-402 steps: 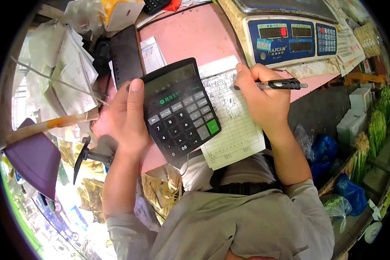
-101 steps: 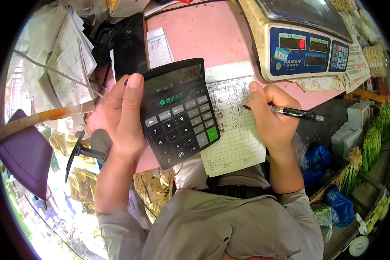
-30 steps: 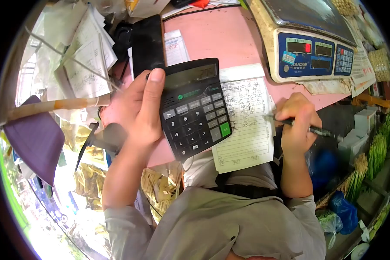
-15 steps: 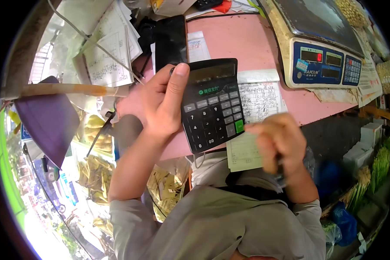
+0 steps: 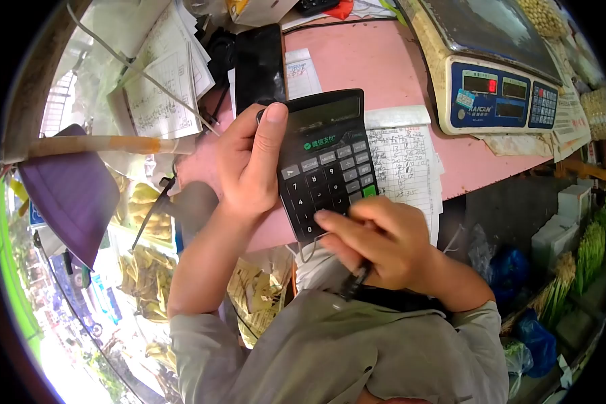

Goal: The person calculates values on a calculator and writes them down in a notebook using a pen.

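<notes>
A black calculator is gripped along its left edge by my left hand, with the thumb on its face. My right hand is over the lower keys, index fingertip at the bottom key rows. The same hand keeps a dark pen tucked in its curled fingers, pointing down toward my shirt. Behind the calculator and partly under my right hand lies a pad of forms with handwritten figures. The calculator's display is dark and its digits cannot be read.
A blue-fronted scale stands at the right back of the pink table. Left of the calculator's top are a black tablet-like device and a small slip. Papers hang at left above a purple shade. Blue bags lie at right.
My right hand has gone from the pad's right side to the calculator's keys, the pen now pointing down. Calculator, pad and scale sit further right in view than a second ago.
</notes>
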Available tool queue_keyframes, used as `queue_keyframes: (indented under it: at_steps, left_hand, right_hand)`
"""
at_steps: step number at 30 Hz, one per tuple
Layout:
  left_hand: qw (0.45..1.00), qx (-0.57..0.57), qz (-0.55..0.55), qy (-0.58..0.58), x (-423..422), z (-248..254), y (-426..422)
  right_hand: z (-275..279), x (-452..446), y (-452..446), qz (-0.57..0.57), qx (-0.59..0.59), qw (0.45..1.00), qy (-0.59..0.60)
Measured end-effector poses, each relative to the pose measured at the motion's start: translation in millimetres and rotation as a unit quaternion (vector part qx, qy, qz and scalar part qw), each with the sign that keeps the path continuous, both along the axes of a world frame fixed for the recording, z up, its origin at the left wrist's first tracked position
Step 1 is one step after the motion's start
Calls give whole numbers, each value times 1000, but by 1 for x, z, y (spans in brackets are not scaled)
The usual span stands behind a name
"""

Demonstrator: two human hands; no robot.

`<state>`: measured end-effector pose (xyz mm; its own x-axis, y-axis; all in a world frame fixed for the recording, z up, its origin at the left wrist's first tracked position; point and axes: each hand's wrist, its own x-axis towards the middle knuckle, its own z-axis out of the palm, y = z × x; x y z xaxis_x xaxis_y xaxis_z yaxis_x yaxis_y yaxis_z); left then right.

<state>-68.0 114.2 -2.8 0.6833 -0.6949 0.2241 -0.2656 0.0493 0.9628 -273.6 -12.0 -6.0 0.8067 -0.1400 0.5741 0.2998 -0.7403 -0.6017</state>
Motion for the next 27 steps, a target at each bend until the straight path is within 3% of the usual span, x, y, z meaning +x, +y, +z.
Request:
queue_keyframes:
  at_steps: [3,5,11,13,15,17,21,27]
  left_hand:
    - [1000,2,10,-16,2,-4,0]
    - [1000,-8,16,-1,-3,1,-4]
    - [1000,-6,19,16,-3,0,-4]
    - [1000,1,7,15,-1,-2,-2]
    - [1000,-9,-4,16,-1,-1,-2]
    - [1000,-20,-8,17,-5,2,-6]
    - [999,-30,30,29,-6,3,-3]
    - [997,-9,63,-31,-6,4,-3]
  right_hand:
    - [-2,-1,-12,-59,5,997,-52]
    - [-14,2,-17,-100,-11,994,30]
    - [-5,3,-6,-87,35,996,-12]
    - [4,9,-1,-31,27,999,-18]
    - [14,17,1,-9,-42,998,44]
    - [13,18,3,-4,-29,996,81]
    - [7,-2,-13,-55,-4,997,-50]
    - [-4,-39,-32,-78,-114,987,85]
